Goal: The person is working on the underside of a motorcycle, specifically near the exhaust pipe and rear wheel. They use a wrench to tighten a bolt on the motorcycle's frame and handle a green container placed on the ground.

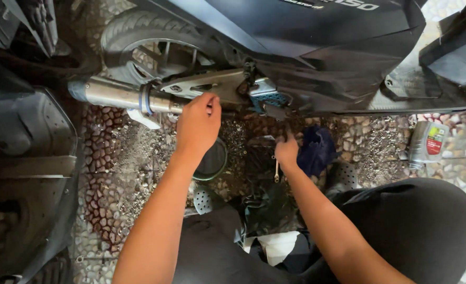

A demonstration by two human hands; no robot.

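A dark motor scooter (317, 47) stands across the top of the view, its rear wheel (149, 47) at the upper left. My left hand (198, 125) rests with curled fingers on the metal exhaust pipe (120, 95) beside the wheel. My right hand (286, 150) reaches low under the scooter's engine, fingers closed; what it grips is too dark to tell. A small spanner (276, 171) lies on the ground just below that hand. A blue rag (317, 150) sits right of it.
A round green-rimmed pan (212, 160) lies on the pebbled ground under my left wrist. A grey oil bottle (426, 144) stands at the right. Another scooter's dark body panels (28, 158) fill the left side. My knees in dark trousers (411, 226) take up the bottom.
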